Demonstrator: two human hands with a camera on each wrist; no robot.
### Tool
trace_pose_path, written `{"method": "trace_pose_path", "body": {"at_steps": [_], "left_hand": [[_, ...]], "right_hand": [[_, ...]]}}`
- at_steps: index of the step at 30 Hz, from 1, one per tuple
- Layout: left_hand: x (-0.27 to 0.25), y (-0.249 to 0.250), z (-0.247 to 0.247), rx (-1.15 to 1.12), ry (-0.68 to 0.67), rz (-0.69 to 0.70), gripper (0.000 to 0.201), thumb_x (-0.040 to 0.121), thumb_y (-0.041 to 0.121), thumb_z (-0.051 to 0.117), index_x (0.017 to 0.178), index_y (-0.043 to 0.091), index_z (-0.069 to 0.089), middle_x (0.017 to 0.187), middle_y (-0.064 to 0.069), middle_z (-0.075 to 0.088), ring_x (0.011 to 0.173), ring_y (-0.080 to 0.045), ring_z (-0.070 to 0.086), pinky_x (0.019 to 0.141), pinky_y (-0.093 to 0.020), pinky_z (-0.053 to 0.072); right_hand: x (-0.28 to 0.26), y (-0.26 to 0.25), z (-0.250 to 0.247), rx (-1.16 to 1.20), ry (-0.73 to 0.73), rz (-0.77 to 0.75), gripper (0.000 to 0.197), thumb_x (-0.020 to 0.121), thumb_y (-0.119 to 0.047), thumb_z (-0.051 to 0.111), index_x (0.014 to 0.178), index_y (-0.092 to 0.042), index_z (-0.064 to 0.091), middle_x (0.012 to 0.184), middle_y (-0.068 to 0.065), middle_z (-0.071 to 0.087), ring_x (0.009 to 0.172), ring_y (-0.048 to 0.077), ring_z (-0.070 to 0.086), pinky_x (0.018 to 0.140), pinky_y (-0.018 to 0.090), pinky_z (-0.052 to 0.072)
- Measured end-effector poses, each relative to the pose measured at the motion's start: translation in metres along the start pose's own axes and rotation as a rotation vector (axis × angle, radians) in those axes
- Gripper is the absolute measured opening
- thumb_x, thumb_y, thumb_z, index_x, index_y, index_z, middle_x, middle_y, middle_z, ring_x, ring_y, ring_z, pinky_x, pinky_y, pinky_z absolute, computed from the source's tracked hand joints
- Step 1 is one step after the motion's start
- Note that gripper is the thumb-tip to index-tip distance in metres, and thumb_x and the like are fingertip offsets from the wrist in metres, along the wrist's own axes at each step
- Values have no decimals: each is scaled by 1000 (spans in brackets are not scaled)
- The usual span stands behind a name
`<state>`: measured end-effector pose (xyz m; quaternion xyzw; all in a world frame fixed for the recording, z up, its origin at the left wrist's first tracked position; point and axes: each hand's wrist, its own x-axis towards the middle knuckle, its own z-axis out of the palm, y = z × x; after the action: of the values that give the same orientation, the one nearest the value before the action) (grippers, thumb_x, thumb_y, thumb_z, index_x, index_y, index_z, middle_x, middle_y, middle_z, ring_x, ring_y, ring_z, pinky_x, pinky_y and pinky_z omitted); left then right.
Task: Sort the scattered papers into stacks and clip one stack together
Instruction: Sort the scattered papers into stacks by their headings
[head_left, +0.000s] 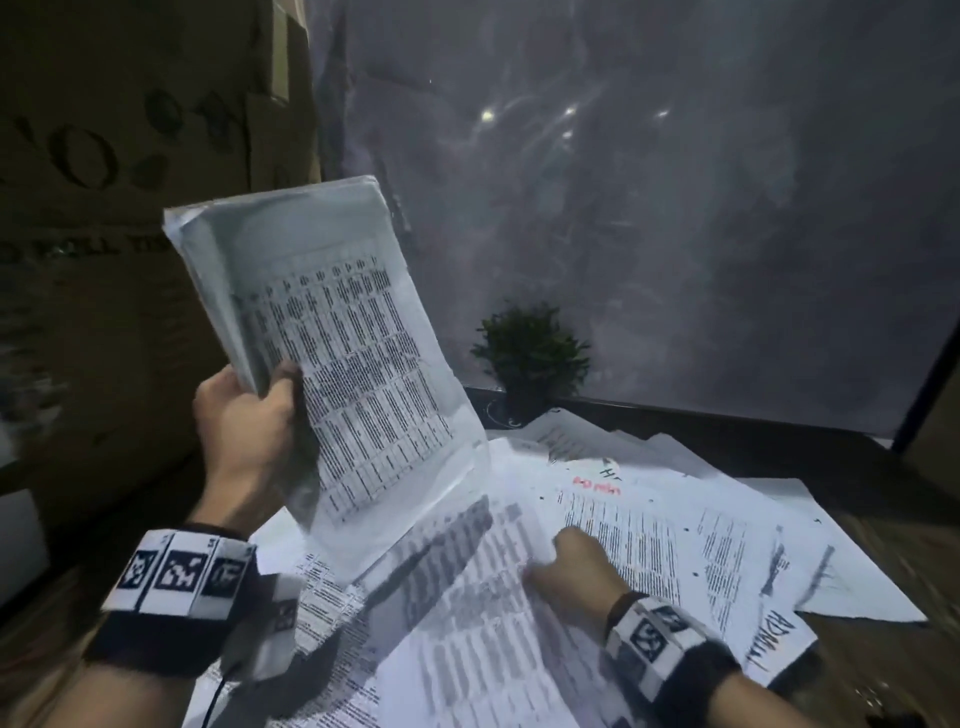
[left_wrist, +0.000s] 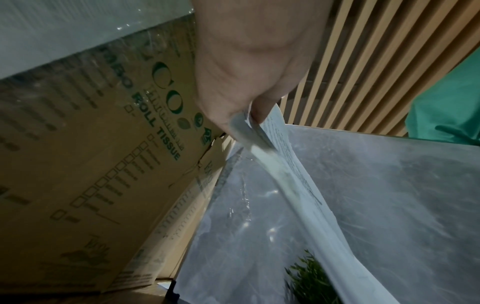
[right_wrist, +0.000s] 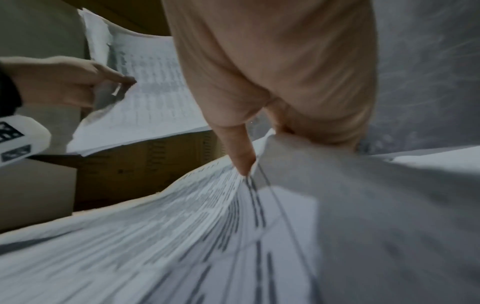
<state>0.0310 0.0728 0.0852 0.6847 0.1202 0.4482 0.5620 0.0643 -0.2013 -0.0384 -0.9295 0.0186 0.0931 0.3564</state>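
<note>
Stack (head_left: 332, 332): we see printed sheets held upright above the surface, left hand (head_left: 249, 431) grip closed on lower edge.
Sheet (head_left: 467, 597): right hand (head_left: 571, 566) pinches it, lifted over scattered papers (head_left: 727, 530).
Bkgd: potted plant (head_left: 530, 353), cardboard box (head_left: 104, 208).

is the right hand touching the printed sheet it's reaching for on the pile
Touching. The right wrist view shows the right hand with its thumb pressed on the printed sheet and its fingers curled under the lifted edge.

Counts, desk view
2 hands (head_left: 249, 431) (head_left: 571, 564); 1 held stack (head_left: 332, 343); 1 plant (head_left: 532, 345) far; loose sheets (head_left: 675, 525) right, too overlapped to count.
</note>
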Motion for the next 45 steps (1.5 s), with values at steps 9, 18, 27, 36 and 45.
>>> {"method": "trace_pose_path", "body": {"at_steps": [9, 18, 27, 36, 45], "left_hand": [[-7, -6, 4, 40, -33, -207, 47, 100, 29, 53, 60, 4, 48, 64, 0, 48, 59, -16, 47, 42, -9, 40], [9, -20, -27, 202, 79, -179, 52, 96, 31, 59, 54, 7, 44, 56, -2, 42, 47, -13, 41, 31, -11, 32], [-7, -65, -35, 294, 30, -286, 47, 95, 25, 62, 59, -5, 55, 59, -11, 52, 55, -22, 53, 47, -23, 36], [-11, -79, -31, 122, 52, -337, 36, 92, 21, 67, 91, -15, 66, 66, -10, 61, 58, -18, 57, 55, -21, 37], [-12, -91, -24, 121, 56, -325, 41, 90, 21, 69, 93, -19, 64, 69, -18, 65, 52, -16, 51, 49, -23, 40]], "right_hand": [[10, 18, -5, 135, 8, 149, 35, 72, 2, 73, 100, -3, 52, 94, 12, 61, 66, 22, 62, 60, 41, 59], [12, 1, -82, -16, 307, -242, 15, 80, -3, 64, 95, -2, 66, 87, 13, 72, 84, 28, 69, 71, 39, 56], [14, -48, -190, -116, 631, -559, 33, 76, -24, 74, 64, 4, 61, 59, 19, 54, 67, 5, 51, 47, 26, 25], [18, -88, -251, 23, 629, -652, 17, 86, -13, 71, 82, 2, 65, 48, -8, 54, 36, -6, 44, 35, 8, 31], [21, -114, -172, -431, -13, -472, 22, 78, -14, 73, 61, -11, 59, 43, -14, 53, 40, -5, 46, 42, 13, 38]]}}
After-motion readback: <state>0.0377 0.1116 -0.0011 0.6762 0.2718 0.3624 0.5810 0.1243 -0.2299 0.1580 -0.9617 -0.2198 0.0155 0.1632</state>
